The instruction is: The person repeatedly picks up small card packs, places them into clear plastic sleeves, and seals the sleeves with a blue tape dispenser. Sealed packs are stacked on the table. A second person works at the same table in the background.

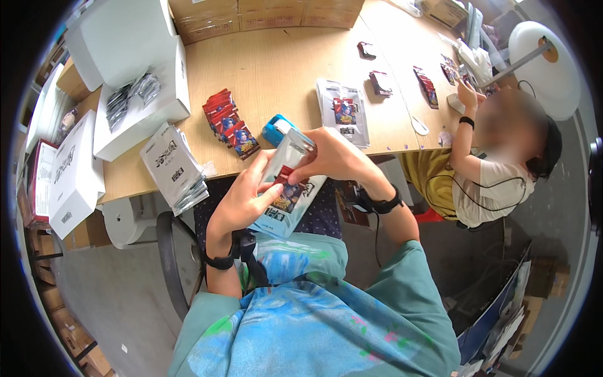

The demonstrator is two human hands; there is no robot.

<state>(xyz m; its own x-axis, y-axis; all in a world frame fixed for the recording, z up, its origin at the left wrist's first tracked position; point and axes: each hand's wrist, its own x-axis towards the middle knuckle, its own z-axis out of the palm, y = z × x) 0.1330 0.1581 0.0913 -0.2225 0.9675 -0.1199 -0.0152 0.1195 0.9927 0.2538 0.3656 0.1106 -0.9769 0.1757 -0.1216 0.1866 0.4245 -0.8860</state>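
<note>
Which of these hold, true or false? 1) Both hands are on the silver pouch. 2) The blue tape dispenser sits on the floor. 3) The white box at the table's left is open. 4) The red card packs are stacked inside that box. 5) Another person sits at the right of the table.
1) True: the left hand and right hand both grip the silver pouch.
2) False: the blue tape dispenser rests on the wooden table.
3) True: the white box has its lid raised, with silver packets inside.
4) False: the red card packs lie spread on the table, beside the box.
5) True: a person sits there, one hand on the tabletop.
</note>
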